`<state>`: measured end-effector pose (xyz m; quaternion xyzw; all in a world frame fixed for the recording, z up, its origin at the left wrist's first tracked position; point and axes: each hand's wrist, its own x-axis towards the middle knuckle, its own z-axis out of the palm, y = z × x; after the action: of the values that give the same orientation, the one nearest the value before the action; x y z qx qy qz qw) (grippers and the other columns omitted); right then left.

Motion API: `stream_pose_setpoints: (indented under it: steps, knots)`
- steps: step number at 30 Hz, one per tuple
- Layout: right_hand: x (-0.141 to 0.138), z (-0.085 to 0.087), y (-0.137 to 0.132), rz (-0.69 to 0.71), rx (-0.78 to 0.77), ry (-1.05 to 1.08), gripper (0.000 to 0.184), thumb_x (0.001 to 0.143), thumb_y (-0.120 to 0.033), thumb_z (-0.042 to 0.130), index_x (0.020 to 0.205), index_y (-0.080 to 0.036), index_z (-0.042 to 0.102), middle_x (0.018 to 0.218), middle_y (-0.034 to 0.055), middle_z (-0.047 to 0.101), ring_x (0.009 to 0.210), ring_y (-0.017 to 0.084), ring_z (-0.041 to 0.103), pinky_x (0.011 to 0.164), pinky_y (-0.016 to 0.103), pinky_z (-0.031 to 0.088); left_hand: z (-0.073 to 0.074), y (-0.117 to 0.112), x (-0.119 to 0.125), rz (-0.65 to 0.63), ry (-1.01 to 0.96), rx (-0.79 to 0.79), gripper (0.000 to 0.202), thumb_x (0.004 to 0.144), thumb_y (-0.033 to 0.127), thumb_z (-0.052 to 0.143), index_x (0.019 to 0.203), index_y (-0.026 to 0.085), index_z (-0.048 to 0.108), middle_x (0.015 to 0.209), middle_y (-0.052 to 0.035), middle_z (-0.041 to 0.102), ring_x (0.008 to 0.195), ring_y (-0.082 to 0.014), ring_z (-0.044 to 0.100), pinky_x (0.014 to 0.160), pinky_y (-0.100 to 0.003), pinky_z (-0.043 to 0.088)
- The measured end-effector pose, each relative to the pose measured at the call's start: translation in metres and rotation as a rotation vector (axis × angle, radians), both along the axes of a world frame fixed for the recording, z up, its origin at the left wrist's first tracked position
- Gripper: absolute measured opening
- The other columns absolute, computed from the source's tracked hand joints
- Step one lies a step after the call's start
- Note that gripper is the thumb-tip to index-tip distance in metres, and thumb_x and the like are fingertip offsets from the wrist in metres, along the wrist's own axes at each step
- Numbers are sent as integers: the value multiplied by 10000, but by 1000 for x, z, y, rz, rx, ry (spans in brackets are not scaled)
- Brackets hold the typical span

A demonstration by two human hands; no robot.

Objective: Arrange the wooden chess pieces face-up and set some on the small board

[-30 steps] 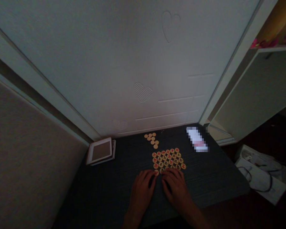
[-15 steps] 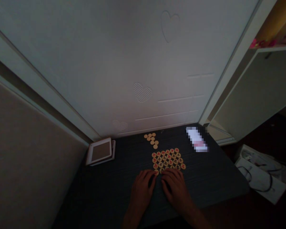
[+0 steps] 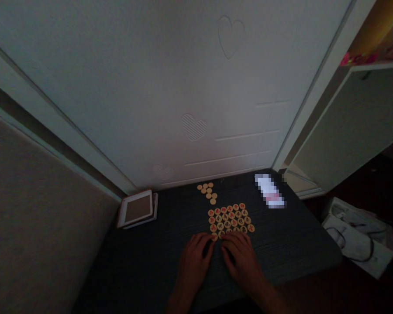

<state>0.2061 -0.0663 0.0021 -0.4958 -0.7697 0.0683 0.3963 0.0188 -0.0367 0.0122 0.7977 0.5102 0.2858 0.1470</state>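
Observation:
Round wooden Chinese chess pieces with red and black characters form a block of close rows (image 3: 231, 216) on the dark table. My left hand (image 3: 196, 255) is at the block's near left corner, its curled fingers and thumb closed at a red-marked Chinese chess piece (image 3: 214, 237). Beside it my right hand (image 3: 240, 253) lies over the nearest row, fingers bent forward and thumb apart below them, partly hiding those pieces. One fingertip touches a dark-marked piece (image 3: 221, 235). Behind the block lie several loose pieces (image 3: 209, 191) with no characters visible.
Two stacked frame-like boxes (image 3: 139, 208) sit at the table's back left. A bright, pixelated flat object (image 3: 269, 191) lies at the back right. A white panel with heart reliefs (image 3: 194, 127) rises behind the table (image 3: 288, 244). A white box with cables (image 3: 358, 237) is right of the table.
The view has shifted very slightly. Both hands and the pieces look the same as before.

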Motion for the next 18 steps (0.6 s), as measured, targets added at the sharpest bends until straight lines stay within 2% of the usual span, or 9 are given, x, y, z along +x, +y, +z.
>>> stream_pose_setpoints:
  steps: [4, 7, 10, 13, 15, 18]
  knots:
    - [2, -2, 1, -1, 2, 38, 205, 971, -105, 552, 1100, -236, 641, 1119, 68, 731, 1080, 253, 659, 974, 484, 495, 9, 6, -3, 7, -20, -12, 179, 991, 236, 569, 1121, 286, 681, 1101, -31, 744, 1018, -226, 720, 927, -394, 604]
    - [4, -4, 1, -11, 12, 80, 206, 974, -109, 546, 1108, -235, 640, 1096, 69, 730, 1070, 252, 658, 970, 482, 502, 17, 22, -8, 32, -9, 14, 193, 997, 248, 556, 1143, 270, 679, 1125, -38, 737, 1037, -224, 714, 937, -391, 597]
    - [4, -7, 2, -28, 26, 116, 207, 975, -119, 543, 1112, -240, 640, 1068, 66, 731, 1045, 252, 668, 953, 475, 519, 22, 50, -12, 15, 35, 78, 252, 1009, 224, 517, 1212, 264, 660, 1195, -43, 730, 1120, -228, 682, 1005, -416, 559]
    - [5, -8, 2, -44, 31, 136, 209, 974, -130, 542, 1117, -244, 644, 1040, 64, 734, 1020, 253, 682, 927, 463, 539, 23, 84, -13, -63, 143, 113, 355, 1026, 161, 442, 1330, 241, 606, 1354, -59, 678, 1256, -221, 609, 1105, -431, 479]
    - [5, -7, 2, -52, 35, 151, 206, 975, -135, 540, 1109, -248, 648, 1018, 63, 736, 997, 251, 691, 906, 453, 551, 22, 109, -14, -70, 259, 111, 424, 1009, 118, 426, 1398, 218, 561, 1454, -75, 614, 1331, -228, 549, 1115, -430, 461]
    - [6, -6, 3, -66, 44, 171, 195, 979, -145, 536, 1090, -252, 656, 994, 61, 740, 964, 245, 701, 880, 436, 567, 19, 144, -17, -37, 296, 110, 491, 962, 70, 444, 1431, 179, 539, 1514, -119, 557, 1375, -273, 501, 1104, -475, 452]
